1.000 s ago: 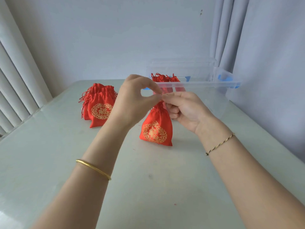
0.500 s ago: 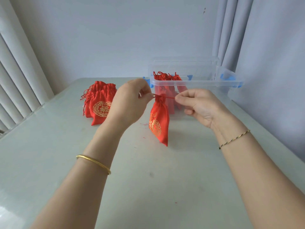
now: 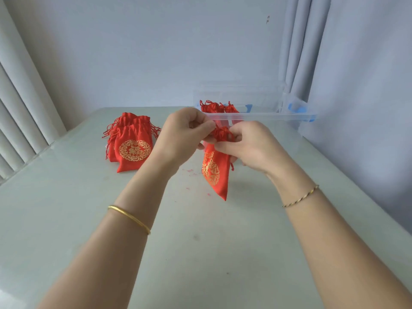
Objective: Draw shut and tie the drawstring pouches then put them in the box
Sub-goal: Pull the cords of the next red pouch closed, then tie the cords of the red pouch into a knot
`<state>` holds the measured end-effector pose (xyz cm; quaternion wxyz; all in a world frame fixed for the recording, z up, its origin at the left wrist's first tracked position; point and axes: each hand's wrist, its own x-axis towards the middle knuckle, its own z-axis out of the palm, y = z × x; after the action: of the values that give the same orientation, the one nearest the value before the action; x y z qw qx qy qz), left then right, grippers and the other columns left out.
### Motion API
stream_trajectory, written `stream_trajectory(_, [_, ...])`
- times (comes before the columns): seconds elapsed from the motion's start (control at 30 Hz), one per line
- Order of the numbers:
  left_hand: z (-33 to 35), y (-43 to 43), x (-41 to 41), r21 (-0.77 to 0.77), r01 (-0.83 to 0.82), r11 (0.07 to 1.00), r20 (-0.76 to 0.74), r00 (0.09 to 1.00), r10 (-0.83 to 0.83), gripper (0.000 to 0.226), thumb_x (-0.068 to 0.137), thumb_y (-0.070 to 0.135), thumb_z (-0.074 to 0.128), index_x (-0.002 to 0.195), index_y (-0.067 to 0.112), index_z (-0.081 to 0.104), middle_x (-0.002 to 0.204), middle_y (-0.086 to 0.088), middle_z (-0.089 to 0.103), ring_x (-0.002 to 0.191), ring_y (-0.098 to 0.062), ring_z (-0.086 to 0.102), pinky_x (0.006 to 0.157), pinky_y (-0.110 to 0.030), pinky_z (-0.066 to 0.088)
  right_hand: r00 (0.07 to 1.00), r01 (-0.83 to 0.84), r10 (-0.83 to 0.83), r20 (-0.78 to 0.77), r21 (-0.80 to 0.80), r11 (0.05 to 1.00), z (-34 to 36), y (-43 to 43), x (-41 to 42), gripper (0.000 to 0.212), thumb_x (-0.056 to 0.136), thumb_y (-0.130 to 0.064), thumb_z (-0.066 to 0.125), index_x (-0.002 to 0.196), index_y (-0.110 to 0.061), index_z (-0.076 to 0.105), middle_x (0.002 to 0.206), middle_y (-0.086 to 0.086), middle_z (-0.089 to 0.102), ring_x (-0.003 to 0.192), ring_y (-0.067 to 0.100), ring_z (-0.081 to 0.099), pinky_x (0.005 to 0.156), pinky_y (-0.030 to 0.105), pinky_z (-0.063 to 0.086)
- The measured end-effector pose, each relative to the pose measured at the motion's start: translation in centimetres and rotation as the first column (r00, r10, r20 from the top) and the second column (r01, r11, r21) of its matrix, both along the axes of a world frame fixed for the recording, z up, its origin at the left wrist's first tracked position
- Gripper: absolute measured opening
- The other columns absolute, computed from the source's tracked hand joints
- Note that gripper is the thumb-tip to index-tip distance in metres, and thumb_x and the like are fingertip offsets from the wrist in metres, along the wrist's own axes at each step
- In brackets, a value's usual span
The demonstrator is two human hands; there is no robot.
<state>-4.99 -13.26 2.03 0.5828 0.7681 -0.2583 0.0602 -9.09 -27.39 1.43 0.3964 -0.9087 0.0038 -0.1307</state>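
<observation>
A red drawstring pouch (image 3: 215, 172) with a gold emblem hangs above the table, its neck gathered shut. My left hand (image 3: 182, 134) pinches the red cord at the left of the neck. My right hand (image 3: 247, 143) pinches the cord at the right, fingers curled around the gathered top. Behind them stands a clear plastic box (image 3: 263, 114) with blue latches, holding a few red pouches (image 3: 217, 107). A pile of red pouches (image 3: 131, 143) lies at the left of the table.
The pale table (image 3: 66, 219) carries small red specks below the held pouch. Vertical blinds (image 3: 20, 108) run along the left edge, and a grey curtain (image 3: 301, 52) hangs at the back right. The wall stands close behind the box.
My hands pulled the cords apart, drawing the neck shut and lifting the pouch off the table. They have now come back together at the gathered neck.
</observation>
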Motion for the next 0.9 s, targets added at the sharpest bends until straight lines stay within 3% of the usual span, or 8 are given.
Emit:
stream_trajectory(0.13, [2.9, -1.1, 1.2, -0.068, 0.019, 0.998, -0.014, 1.000, -0.019, 0.012, 0.091, 0.011, 0.054, 0.081, 0.015, 0.059, 0.078, -0.001, 0.066, 0.066, -0.008, 0.063, 0.052, -0.015, 0.047, 0.999, 0.039, -0.040, 0.003, 0.169, 0.985, 3.9, -2.0, 0.0, 0.015, 0.082, -0.015, 0.065, 0.073, -0.003, 0.063, 0.077, 0.023, 0.067, 0.053, 0.020, 0.056, 0.038, 0.020, 0.035])
stream_trajectory(0.23, [4.4, -2.2, 3.0, -0.075, -0.048, 0.996, 0.014, 0.999, 0.049, 0.009, 0.090, 0.010, 0.052, 0.086, 0.014, 0.059, 0.076, 0.002, 0.063, 0.063, -0.006, 0.061, 0.051, -0.015, 0.045, 0.977, 0.115, -0.161, 0.143, 0.288, 0.951, 8.0, -4.2, 1.3, 0.017, 0.084, -0.014, 0.065, 0.069, -0.011, 0.058, 0.068, 0.011, 0.063, 0.038, 0.003, 0.054, 0.034, 0.014, 0.036])
stream_trajectory(0.37, [5.0, -3.7, 5.5, -0.032, -0.119, 0.992, 0.012, 0.993, 0.119, 0.010, 0.088, 0.007, 0.050, 0.089, 0.011, 0.059, 0.075, 0.003, 0.060, 0.063, -0.006, 0.057, 0.048, -0.012, 0.041, 0.896, 0.298, -0.352, 0.272, 0.220, 0.929, 11.4, -7.1, 5.6, 0.014, 0.079, -0.013, 0.062, 0.066, -0.013, 0.057, 0.064, 0.006, 0.063, 0.041, 0.003, 0.057, 0.038, 0.017, 0.043])
stream_trajectory(0.53, [4.2, -4.5, 7.9, 0.037, -0.168, 0.985, 0.014, 0.986, 0.168, 0.017, 0.085, 0.003, 0.048, 0.088, 0.014, 0.061, 0.081, 0.003, 0.061, 0.078, -0.013, 0.058, 0.061, -0.020, 0.044, 0.892, 0.451, -0.448, 0.054, -0.155, 0.879, 8.9, -9.8, 11.7, 0.008, 0.075, -0.007, 0.061, 0.080, -0.001, 0.061, 0.037, 0.005, 0.056, 0.048, 0.021, 0.061, 0.062, 0.036, 0.058])
stream_trajectory(0.7, [3.2, -4.3, 9.9, 0.044, -0.217, 0.975, 0.025, 0.976, 0.216, 0.021, 0.083, 0.001, 0.048, 0.087, 0.016, 0.062, 0.084, 0.001, 0.062, 0.078, -0.014, 0.057, 0.062, -0.021, 0.044, 0.871, 0.399, -0.477, -0.122, -0.391, 0.829, 5.9, -11.0, 15.6, 0.022, 0.076, -0.002, 0.063, 0.060, -0.009, 0.050, 0.028, 0.001, 0.049, 0.026, 0.013, 0.051, 0.056, 0.026, 0.052])
stream_trajectory(0.77, [2.9, -3.8, 10.5, 0.018, -0.250, 0.968, 0.027, 0.968, 0.250, 0.022, 0.083, 0.001, 0.047, 0.089, 0.015, 0.062, 0.085, 0.001, 0.061, 0.079, -0.015, 0.056, 0.064, -0.023, 0.046, 0.874, 0.324, -0.416, -0.251, -0.338, 0.884, 5.3, -10.7, 16.2, 0.022, 0.080, -0.002, 0.063, 0.065, -0.011, 0.049, 0.026, -0.004, 0.048, 0.019, 0.007, 0.043, 0.053, 0.021, 0.052])
stream_trajectory(0.83, [2.4, -3.1, 11.0, -0.019, -0.308, 0.951, 0.035, 0.951, 0.309, 0.023, 0.084, 0.002, 0.045, 0.093, 0.015, 0.062, 0.090, 0.000, 0.061, 0.082, -0.015, 0.057, 0.069, -0.025, 0.046, 0.850, 0.223, -0.338, -0.403, -0.305, 0.926, 4.9, -10.0, 16.5, 0.010, 0.089, -0.006, 0.055, 0.079, -0.007, 0.053, 0.048, -0.005, 0.063, 0.025, 0.007, 0.049, 0.059, 0.020, 0.053])
stream_trajectory(0.9, [1.7, -2.1, 11.1, -0.064, -0.386, 0.920, 0.039, 0.921, 0.388, 0.026, 0.084, 0.003, 0.043, 0.098, 0.015, 0.062, 0.091, 0.001, 0.060, 0.082, -0.014, 0.055, 0.072, -0.026, 0.045, 0.861, 0.206, -0.336, -0.381, -0.341, 0.917, 4.0, -10.0, 16.6, 0.020, 0.097, -0.018, 0.044, 0.084, -0.007, 0.054, 0.068, -0.003, 0.069, 0.035, 0.008, 0.053, 0.071, 0.025, 0.048])
